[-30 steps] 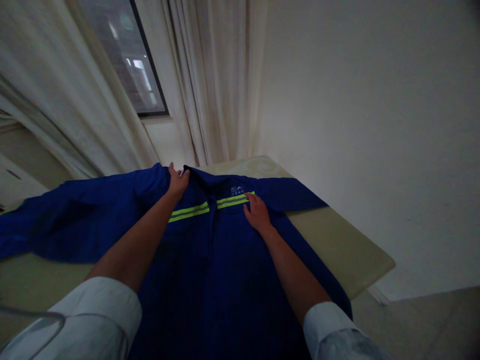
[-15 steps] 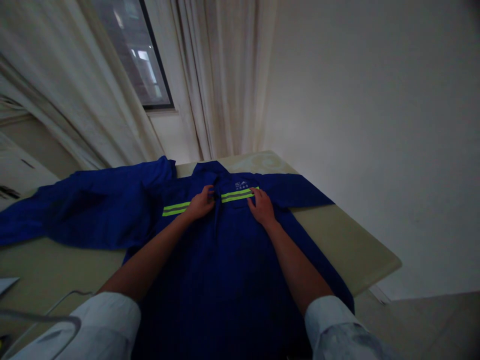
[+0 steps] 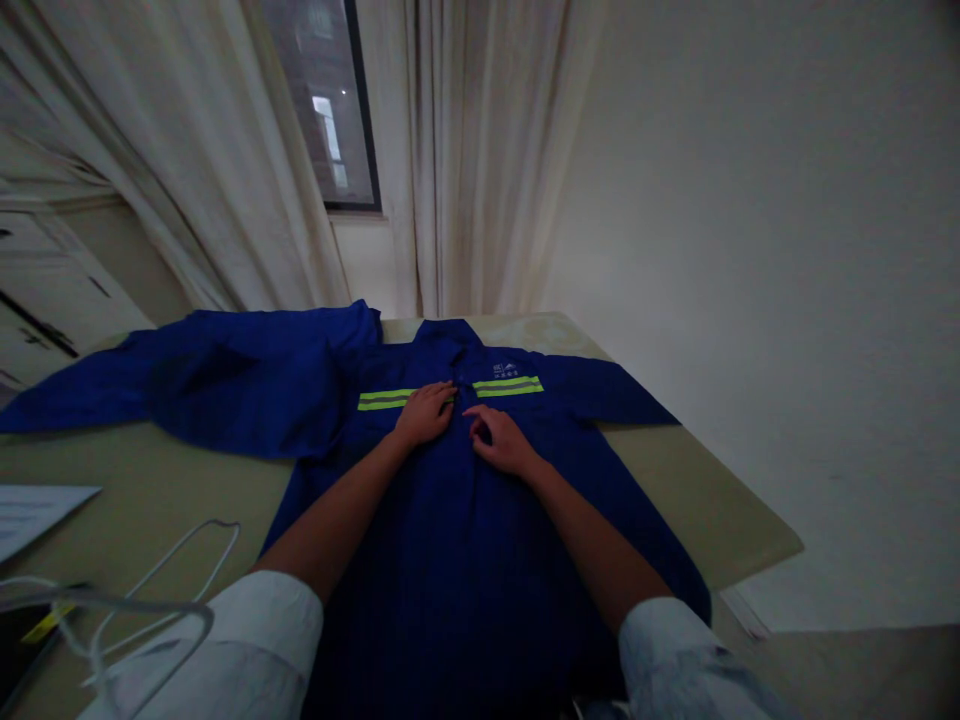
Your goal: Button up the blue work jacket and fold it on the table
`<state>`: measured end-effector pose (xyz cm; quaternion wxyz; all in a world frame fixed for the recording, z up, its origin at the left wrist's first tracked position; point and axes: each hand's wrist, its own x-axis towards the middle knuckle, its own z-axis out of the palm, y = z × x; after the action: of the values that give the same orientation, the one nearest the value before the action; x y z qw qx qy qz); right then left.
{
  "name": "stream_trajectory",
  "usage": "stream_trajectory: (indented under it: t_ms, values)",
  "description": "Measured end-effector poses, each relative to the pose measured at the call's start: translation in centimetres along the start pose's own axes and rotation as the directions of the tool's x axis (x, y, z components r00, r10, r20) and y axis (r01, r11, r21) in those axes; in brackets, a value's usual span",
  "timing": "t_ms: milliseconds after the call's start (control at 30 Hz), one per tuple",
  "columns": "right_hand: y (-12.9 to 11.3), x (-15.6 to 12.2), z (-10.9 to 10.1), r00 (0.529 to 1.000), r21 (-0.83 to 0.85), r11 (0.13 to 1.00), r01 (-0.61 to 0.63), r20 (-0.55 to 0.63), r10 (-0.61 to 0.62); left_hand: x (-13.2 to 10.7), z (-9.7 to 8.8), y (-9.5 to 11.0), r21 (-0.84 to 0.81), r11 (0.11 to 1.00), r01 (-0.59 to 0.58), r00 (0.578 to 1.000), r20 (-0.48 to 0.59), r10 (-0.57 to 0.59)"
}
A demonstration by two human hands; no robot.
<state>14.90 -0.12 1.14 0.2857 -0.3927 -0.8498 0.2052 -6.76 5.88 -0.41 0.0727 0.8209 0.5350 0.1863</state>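
Observation:
A dark blue work jacket is spread on the table, its collar at the far end. Yellow-green reflective strips cross the chest on both sides of the front opening, and a small white logo sits above the right-hand strip. My left hand lies flat on the chest, covering the inner end of the left strip. Just right of the front opening is my right hand, its index finger stretched toward the opening and its other fingers bent; nothing shows in it.
Another blue garment lies bunched on the left, against the jacket. White cables, a paper sheet and a dark object with a yellow mark are at the lower left. The table has a bare right corner beside the wall.
My right hand has moved left and nearer, off the right strip to the front opening. My left hand now lies flatter, slightly lower on the jacket. The view has shifted left.

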Motion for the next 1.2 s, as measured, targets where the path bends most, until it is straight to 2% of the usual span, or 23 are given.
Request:
stream_trajectory:
  t_ms: [200, 367, 500, 567, 667, 733, 800, 933, 1067, 1200]
  values:
    - [-0.5, -0.1, 0.1, 0.999, 0.028, 0.999, -0.041, 0.02, 0.04, -0.2, -0.1, 0.5, -0.023, 1.0, -0.004, 1.0, 0.016, 0.005]
    - [0.9, 0.2, -1.0, 0.98, 0.123, 0.972, -0.199, 0.048, 0.194, -0.1, 0.0, 0.5, -0.027, 1.0, -0.007, 1.0, -0.002, 0.007]
    - [2.4, 0.2, -2.4, 0.943, 0.043, 0.942, -0.332, 0.042, 0.33, 0.0, -0.1, 0.6, -0.017, 1.0, -0.02, 1.0, -0.003, 0.02]
    - [2.3, 0.4, -2.5, 0.955, -0.096, 0.951, -0.293, 0.011, 0.296, 0.0, -0.1, 0.7, -0.023, 1.0, -0.021, 1.0, -0.006, 0.02]
    - [1.0, 1.8, -1.8, 0.99, -0.293, 0.946, -0.142, -0.063, 0.129, 0.2, -0.1, 0.5, -0.043, 0.999, -0.001, 1.0, -0.004, 0.001]
    - [-0.1, 3.6, -1.0, 0.997, -0.362, 0.93, -0.061, -0.061, 0.041, 0.4, 0.1, 0.3, -0.05, 0.999, 0.017, 1.0, -0.001, -0.017]
    - [-0.7, 5.5, -0.2, 0.999, -0.425, 0.904, -0.046, -0.026, 0.038, 0.5, 0.1, 0.0, -0.051, 0.998, 0.038, 0.999, 0.003, -0.037]
    - [-0.2, 8.1, 0.7, 0.991, -0.575, 0.812, -0.102, 0.008, 0.13, 0.4, 0.1, -0.1, -0.053, 0.995, 0.085, 0.996, 0.01, -0.085]
    - [0.9, 8.4, 0.7, 0.993, -0.613, 0.788, -0.058, 0.043, 0.107, 0.4, 0.0, 0.1, -0.061, 0.994, 0.096, 0.995, 0.009, -0.095]
    - [1.5, 8.1, 0.2, 0.989, -0.604, 0.795, 0.053, 0.14, 0.04, 0.5, 0.1, 0.1, -0.065, 0.996, 0.055, 0.998, 0.01, -0.054]
